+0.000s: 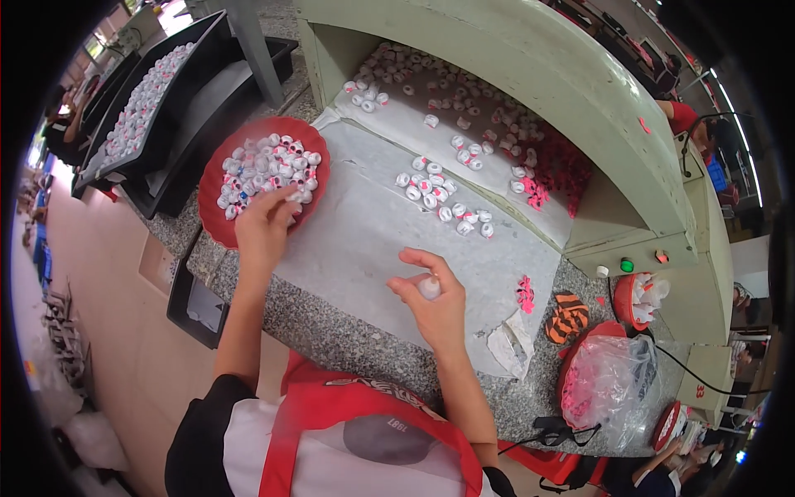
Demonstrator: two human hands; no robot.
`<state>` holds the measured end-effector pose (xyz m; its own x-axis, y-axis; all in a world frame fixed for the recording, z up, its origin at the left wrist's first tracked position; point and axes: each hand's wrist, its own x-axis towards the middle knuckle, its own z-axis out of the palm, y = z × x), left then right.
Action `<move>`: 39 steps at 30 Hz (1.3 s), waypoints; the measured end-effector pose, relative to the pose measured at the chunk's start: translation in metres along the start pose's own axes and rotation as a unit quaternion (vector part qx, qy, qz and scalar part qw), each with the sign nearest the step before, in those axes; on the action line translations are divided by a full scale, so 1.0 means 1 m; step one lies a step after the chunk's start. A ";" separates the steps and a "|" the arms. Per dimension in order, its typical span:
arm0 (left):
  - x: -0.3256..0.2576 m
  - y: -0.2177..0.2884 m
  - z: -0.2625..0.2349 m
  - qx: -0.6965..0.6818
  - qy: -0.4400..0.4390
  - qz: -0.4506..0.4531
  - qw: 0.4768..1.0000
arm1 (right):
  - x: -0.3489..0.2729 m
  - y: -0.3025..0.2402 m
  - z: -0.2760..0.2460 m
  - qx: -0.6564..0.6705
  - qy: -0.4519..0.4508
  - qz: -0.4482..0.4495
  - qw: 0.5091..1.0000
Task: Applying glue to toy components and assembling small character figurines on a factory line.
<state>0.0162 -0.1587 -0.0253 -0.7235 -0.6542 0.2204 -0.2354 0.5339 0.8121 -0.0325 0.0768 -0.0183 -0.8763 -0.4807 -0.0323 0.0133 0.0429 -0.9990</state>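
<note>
Far left, long black trays (178, 79) hold rows of small white caps, well apart from the worker. Next along the granite counter (348, 344) sits a red bowl (217, 217) filled with the same white caps (265, 170), several marked pink.

The left hand (265, 228) lies over the bowl's near rim, forearm stretched forward from the body, fingers curled down into the pile. They appear closed around a cap or two, though the grip itself is hidden beneath the knuckles. This hand is the nearer to the bowl; the caps lie directly under and ahead of it.

To the right, over the grey sheet (364, 240) covering the counter, the right hand (432, 300) is raised with wrist bent, thumb and forefinger pinching a single white cap (429, 287). The cap is round, with no long axis to note.

Beyond it, loose caps (443, 203) lie scattered toward the green machine housing (530, 58). Further right are pink pieces (524, 294), a striped orange item (567, 317) and a clear bag (609, 385).
</note>
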 end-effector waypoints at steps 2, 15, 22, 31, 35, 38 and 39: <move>0.016 -0.004 0.008 0.152 0.095 0.119 0.977 | -0.006 0.004 -0.017 -0.044 0.049 0.013 0.998; 0.029 0.002 0.006 0.001 0.109 -0.076 0.991 | -0.051 0.016 -0.091 -0.042 0.216 0.096 0.971; 0.037 -0.021 0.009 0.240 -0.082 0.188 0.949 | -0.087 0.035 -0.134 -0.412 0.335 0.051 0.846; 0.011 0.040 0.018 -0.300 -0.210 -0.071 0.928 | -0.107 0.034 -0.150 -0.382 0.386 0.073 0.836; -0.051 0.083 0.059 -0.568 -0.443 -0.237 0.652 | -0.086 0.037 -0.162 -0.333 0.415 0.060 0.844; -0.075 0.112 0.087 -0.547 -0.539 -0.232 0.596 | -0.073 0.032 -0.175 -0.478 0.428 -0.009 0.767; -0.084 0.122 0.093 -0.546 -0.540 -0.233 0.597 | -0.069 0.033 -0.179 -0.572 0.421 -0.058 0.702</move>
<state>-0.0119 0.0115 0.0046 -0.8793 0.4466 -0.1656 -0.4386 -0.6235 0.6472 -0.0579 0.2686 -0.0432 -0.8201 0.1287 0.5575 -0.0546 0.9523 -0.3001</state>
